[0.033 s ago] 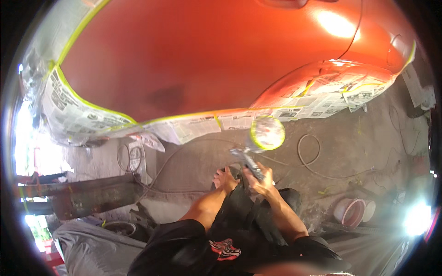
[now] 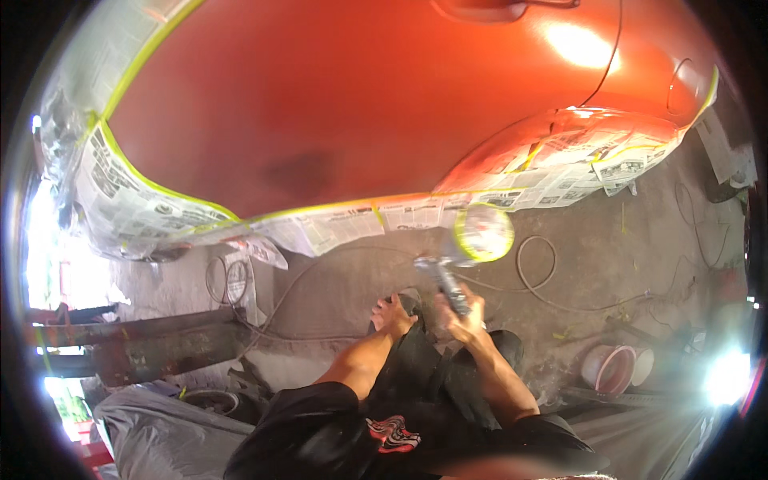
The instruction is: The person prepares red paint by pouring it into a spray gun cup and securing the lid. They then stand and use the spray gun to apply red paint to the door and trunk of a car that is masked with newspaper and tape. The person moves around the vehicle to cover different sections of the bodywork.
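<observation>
In my right hand [image 2: 466,317] is a paint spray gun [image 2: 450,286], the fingers wrapped round its grip. Its round cup [image 2: 484,233], edged in yellow-green tape, sits at the far end and is smeared by motion. The gun is held low over the floor, apart from the car panel. My left hand [image 2: 394,318] lies by my left knee with fingers apart and holds nothing. Ahead is a glossy orange-red car body panel [image 2: 320,104], duller and darker at its left. Newspaper masking [image 2: 320,226] with yellow-green tape runs along its lower edge.
A thin hose [image 2: 552,254] loops over the concrete floor [image 2: 384,268]. A rusty metal beam [image 2: 168,342] lies at left. Buckets [image 2: 614,370] stand at right near a bright light [image 2: 726,379]. Grey sheeting [image 2: 160,432] covers something at lower left.
My right hand and the spray gun have shifted slightly to the right. My left hand stays by the knee. The car panel sits slightly differently in the picture.
</observation>
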{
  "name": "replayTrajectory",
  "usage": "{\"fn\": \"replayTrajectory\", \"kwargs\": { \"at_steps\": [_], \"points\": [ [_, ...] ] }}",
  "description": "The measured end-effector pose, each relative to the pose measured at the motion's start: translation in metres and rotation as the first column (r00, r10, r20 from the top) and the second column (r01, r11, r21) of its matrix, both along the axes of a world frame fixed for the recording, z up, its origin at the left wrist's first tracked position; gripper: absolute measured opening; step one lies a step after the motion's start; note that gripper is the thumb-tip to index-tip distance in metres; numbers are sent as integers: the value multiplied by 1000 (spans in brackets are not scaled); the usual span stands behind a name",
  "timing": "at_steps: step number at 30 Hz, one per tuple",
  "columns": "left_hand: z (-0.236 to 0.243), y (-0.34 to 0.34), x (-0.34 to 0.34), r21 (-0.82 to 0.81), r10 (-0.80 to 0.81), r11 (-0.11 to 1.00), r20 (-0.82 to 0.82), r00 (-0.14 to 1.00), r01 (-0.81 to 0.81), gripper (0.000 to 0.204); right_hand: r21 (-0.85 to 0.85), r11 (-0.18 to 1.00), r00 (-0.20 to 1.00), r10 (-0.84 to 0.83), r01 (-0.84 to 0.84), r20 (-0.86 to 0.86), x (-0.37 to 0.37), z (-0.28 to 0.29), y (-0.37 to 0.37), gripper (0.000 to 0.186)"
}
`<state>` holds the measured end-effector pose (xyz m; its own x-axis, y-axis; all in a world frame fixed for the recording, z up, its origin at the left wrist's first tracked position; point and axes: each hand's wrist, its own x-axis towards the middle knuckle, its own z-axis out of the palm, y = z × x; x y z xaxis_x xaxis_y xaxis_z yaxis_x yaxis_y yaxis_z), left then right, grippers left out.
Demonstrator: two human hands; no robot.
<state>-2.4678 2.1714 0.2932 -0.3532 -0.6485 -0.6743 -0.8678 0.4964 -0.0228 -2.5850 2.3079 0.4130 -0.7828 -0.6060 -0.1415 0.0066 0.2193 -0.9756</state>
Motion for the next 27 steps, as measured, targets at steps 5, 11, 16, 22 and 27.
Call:
{"fn": "replayTrajectory", "kwargs": {
  "at_steps": [5,11,16,22,27],
  "points": [
    [9,-4,10,102,-54,993,14,998,52,98,-67,711,688,-696,700,-204,-52,65,54,17],
    [-18,-9,33,244,-194,944,-136,972,223,101,-45,766,764,-642,641,-62,-90,150,65,20],
    [-2,-31,24,488,-253,775,-343,905,402,91,-92,986,973,-120,140,198,-111,228,108,36],
    [31,-28,22,336,-216,912,-99,971,237,86,-24,981,981,-189,190,49,-162,244,173,37],
    [40,18,-30,296,-149,941,-77,986,165,84,-180,775,718,-630,605,-296,-257,226,257,22]
  ]
}}
